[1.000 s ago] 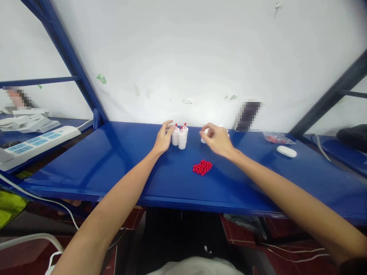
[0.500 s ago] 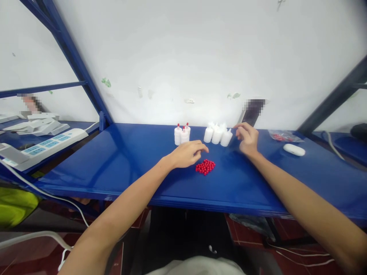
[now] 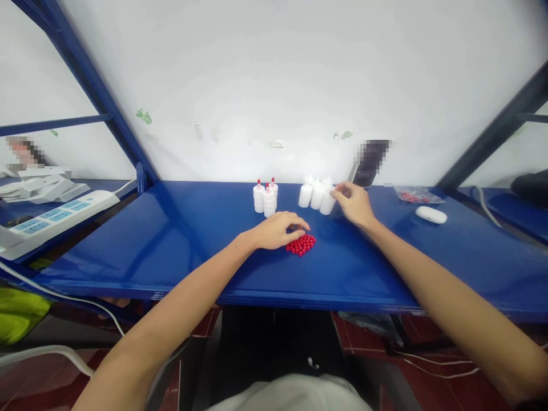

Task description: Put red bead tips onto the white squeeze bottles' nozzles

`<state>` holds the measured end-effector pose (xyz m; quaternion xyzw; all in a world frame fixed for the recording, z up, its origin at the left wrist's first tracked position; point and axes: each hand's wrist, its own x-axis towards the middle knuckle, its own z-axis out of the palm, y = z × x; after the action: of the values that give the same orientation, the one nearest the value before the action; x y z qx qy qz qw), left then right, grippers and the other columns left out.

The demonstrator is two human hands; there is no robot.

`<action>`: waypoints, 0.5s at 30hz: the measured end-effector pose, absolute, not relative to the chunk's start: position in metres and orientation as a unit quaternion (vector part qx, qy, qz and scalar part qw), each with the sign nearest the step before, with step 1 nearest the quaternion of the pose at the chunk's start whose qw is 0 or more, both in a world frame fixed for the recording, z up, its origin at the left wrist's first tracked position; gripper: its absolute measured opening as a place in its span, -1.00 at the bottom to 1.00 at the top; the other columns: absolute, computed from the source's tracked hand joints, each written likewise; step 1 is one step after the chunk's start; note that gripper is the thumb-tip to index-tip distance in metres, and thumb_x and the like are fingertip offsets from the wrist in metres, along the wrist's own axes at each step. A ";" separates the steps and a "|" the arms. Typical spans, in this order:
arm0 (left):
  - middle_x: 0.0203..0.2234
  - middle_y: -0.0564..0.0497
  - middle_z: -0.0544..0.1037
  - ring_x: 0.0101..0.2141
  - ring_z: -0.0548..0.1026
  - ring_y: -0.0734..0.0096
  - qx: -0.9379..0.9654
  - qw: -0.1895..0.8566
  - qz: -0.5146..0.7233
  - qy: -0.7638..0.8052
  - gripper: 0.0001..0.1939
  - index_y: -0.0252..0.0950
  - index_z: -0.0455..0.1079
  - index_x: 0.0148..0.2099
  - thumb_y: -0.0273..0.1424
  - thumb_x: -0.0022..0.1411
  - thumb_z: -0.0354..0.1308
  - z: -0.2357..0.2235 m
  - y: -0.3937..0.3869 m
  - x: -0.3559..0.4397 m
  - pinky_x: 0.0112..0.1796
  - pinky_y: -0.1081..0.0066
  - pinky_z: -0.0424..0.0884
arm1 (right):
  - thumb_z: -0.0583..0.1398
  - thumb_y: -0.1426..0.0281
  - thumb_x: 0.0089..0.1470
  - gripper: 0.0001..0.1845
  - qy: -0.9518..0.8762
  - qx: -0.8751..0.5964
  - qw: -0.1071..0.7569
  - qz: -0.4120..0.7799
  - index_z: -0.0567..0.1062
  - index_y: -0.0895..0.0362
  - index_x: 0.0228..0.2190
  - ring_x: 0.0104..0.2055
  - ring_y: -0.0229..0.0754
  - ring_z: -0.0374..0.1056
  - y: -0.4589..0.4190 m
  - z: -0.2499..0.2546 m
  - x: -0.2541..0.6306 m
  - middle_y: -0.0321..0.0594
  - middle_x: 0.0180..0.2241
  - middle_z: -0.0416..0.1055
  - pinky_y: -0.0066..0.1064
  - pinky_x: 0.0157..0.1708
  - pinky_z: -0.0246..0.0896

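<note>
My left hand [image 3: 282,230] hovers at the upper left edge of a pile of small red caps [image 3: 301,246], thumb and fingers apart. Its thumb tip overlaps the pile, and I cannot tell whether it touches a cap. My right hand [image 3: 353,202] has its thumb and fingers closed at the top of the rightmost white squeeze bottle [image 3: 326,204]. That bottle stands at the end of a group of white bottles [image 3: 305,196] without red tips. To the left stand three white bottles with red caps [image 3: 269,204] on their nozzles.
The blue table [image 3: 171,245] runs along a white wall. A phone [image 3: 371,162] leans against the wall behind the right hand. On the right lie a plastic bag with red pieces [image 3: 417,195] and a white oval case [image 3: 431,214]. A power strip [image 3: 64,217] lies at left.
My right hand has moved left onto the rightmost uncapped bottle. My left hand has come closer to the red caps, its thumb now over their edge. The camera view has shifted slightly.
</note>
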<state>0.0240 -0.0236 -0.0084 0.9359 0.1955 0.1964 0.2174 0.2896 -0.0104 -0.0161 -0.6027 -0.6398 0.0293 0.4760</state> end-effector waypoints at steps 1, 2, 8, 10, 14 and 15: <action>-0.17 -0.06 0.55 -0.18 0.46 0.35 0.930 0.231 0.198 0.207 -0.72 -0.25 0.51 0.00 -0.30 0.36 0.06 -0.009 -0.023 0.025 -0.11 0.36 0.34 | 0.21 0.25 -0.02 -0.83 -0.649 -0.595 0.474 0.033 0.47 0.10 -0.43 -0.42 -0.17 0.28 -0.011 -0.017 0.287 -0.26 -0.44 0.44 -0.34 -0.35 0.17; -0.19 -0.06 0.54 -0.21 0.46 0.36 0.924 0.244 0.199 0.217 -0.72 -0.26 0.53 -0.02 -0.28 0.36 0.07 -0.010 -0.022 0.026 -0.13 0.37 0.34 | 0.21 0.26 -0.03 -0.84 -0.657 -0.587 0.472 0.036 0.46 0.10 -0.44 -0.41 -0.17 0.29 -0.013 -0.017 0.285 -0.26 -0.43 0.44 -0.34 -0.35 0.17; -0.28 -0.04 0.50 -0.30 0.41 0.40 0.905 0.282 0.198 0.251 -0.68 -0.25 0.58 -0.13 -0.15 0.30 0.13 -0.012 -0.019 0.032 -0.21 0.39 0.32 | 0.21 0.26 -0.02 -0.84 -0.690 -0.549 0.466 0.073 0.41 0.10 -0.44 -0.41 -0.18 0.28 -0.023 -0.015 0.263 -0.29 -0.47 0.41 -0.36 -0.37 0.15; -0.27 -0.04 0.50 -0.29 0.41 0.39 0.906 0.277 0.198 0.253 -0.67 -0.23 0.59 -0.14 -0.13 0.28 0.15 -0.013 -0.019 0.033 -0.22 0.38 0.32 | 0.21 0.26 0.00 -0.83 -0.697 -0.538 0.467 0.086 0.40 0.09 -0.43 -0.41 -0.18 0.28 -0.025 -0.015 0.259 -0.29 -0.48 0.39 -0.36 -0.38 0.15; -0.30 -0.03 0.49 -0.31 0.40 0.39 0.904 0.274 0.199 0.262 -0.73 -0.24 0.59 -0.17 -0.17 0.23 0.21 -0.015 -0.017 0.035 -0.23 0.38 0.33 | 0.21 0.24 0.01 -0.81 -0.701 -0.519 0.472 0.128 0.41 0.09 -0.37 -0.35 -0.16 0.31 -0.024 -0.017 0.258 -0.27 -0.43 0.40 -0.36 -0.35 0.18; -0.30 -0.02 0.49 -0.31 0.41 0.40 0.902 0.275 0.200 0.264 -0.74 -0.24 0.59 -0.17 -0.19 0.22 0.22 -0.015 -0.017 0.035 -0.23 0.38 0.33 | 0.22 0.24 0.01 -0.81 -0.699 -0.514 0.475 0.146 0.41 0.09 -0.35 -0.33 -0.15 0.32 -0.023 -0.018 0.258 -0.27 -0.41 0.41 -0.35 -0.33 0.19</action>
<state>0.0348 -0.0166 -0.0152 0.9022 0.2644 0.2005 0.2754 0.2577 -0.0230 -0.0179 -0.5144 -0.6991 0.1459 0.4747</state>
